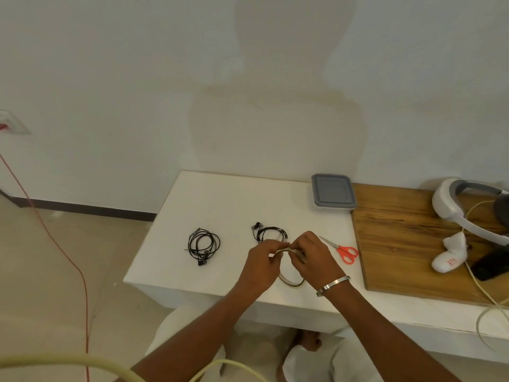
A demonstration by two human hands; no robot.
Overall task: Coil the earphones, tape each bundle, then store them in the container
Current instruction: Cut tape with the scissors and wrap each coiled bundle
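A: Desk [220, 194], left to right?
B: Coiled earphones [203, 245] lie left. Second coil [271, 235] just beyond the hands.
A: Fingers?
B: Left hand [261, 264] and right hand [312, 257] both pinch the tape ring [292, 282] between them. Scissors [343, 250] right; lidded container [332, 194] far right.

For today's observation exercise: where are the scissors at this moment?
In the head view, the orange-handled scissors lie flat on the white table, just right of the right hand and beside the wooden board.
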